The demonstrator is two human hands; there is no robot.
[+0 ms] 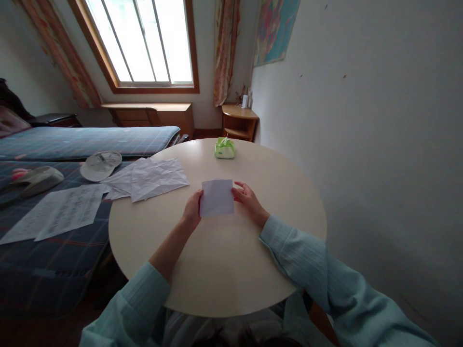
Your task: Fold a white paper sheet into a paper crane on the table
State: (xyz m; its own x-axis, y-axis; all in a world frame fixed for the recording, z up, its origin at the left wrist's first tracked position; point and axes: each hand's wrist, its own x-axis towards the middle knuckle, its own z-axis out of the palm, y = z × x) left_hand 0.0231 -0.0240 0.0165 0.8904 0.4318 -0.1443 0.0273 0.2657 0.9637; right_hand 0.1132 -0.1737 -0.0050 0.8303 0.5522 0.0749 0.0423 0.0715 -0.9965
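Note:
A small, nearly square piece of white paper (217,198) is held up over the round table (224,270), its flat face toward me. My left hand (191,208) grips the paper's left edge, thumb in front and the other fingers hidden behind it. At the right edge, my right hand (249,200) pinches the paper between thumb and fingers near its upper part. Whether the sheet is folded into layers cannot be made out.
Creased white sheets (159,177) lie on the table's left side. A green tissue pack (224,148) stands at the far edge. Left of the table, a bed (65,270) bears printed sheets (72,212) and a light cap (101,165). A wall (379,168) rises on the right.

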